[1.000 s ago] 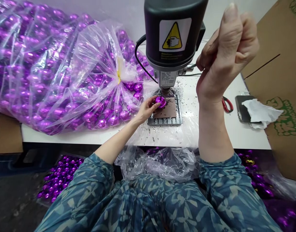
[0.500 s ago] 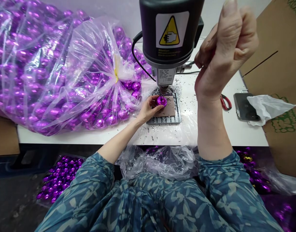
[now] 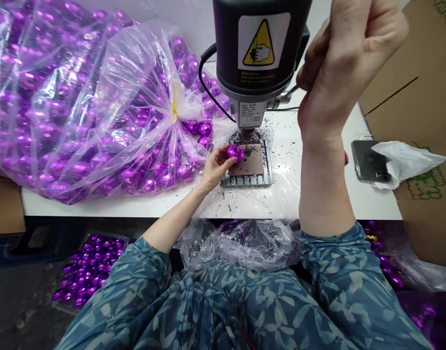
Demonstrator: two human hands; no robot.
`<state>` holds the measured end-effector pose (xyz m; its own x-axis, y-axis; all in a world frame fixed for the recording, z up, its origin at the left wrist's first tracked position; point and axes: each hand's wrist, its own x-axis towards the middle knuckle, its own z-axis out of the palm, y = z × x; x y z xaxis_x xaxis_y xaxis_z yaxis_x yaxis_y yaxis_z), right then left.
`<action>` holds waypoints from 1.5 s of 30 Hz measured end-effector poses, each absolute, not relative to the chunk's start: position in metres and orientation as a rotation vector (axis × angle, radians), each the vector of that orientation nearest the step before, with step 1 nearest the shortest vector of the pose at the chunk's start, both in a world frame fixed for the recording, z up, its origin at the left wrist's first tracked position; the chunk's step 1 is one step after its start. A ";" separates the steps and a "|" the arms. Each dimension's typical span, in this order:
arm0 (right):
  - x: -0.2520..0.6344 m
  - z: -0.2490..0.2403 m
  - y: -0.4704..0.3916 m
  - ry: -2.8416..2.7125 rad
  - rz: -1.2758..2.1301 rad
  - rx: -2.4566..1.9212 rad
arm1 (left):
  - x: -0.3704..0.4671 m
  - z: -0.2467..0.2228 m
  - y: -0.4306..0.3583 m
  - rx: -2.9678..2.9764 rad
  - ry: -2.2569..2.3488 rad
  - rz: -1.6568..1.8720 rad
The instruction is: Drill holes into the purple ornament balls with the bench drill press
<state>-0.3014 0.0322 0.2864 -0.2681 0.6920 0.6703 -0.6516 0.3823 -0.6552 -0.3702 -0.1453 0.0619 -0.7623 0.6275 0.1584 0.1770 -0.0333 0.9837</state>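
Raised slightly since the earlier view, the right hand (image 3: 349, 68) is nearest, its fingers seemingly curled round the hidden end of the lever (image 3: 291, 91). Past it, fingers of the left hand (image 3: 214, 168) pinch the purple ball (image 3: 235, 153), which has shifted left, to the left edge of the brown pad (image 3: 254, 167). Repositioning the ball appears in hand; the next move calls for fingers clear of the spindle (image 3: 248, 132). Above, the warning label (image 3: 265, 42) reads "Attention"; the spec plate (image 3: 251, 114) is too small to read.
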 end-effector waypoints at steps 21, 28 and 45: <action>-0.303 0.301 0.031 -1.259 1.486 -0.075 | -0.360 0.058 -0.117 1.136 2.195 1.602; -0.296 0.268 0.029 -1.166 1.270 0.140 | -0.361 0.054 -0.117 1.181 2.152 1.621; -0.288 0.211 0.023 -1.109 1.004 0.186 | -0.361 0.053 -0.117 1.183 2.163 1.627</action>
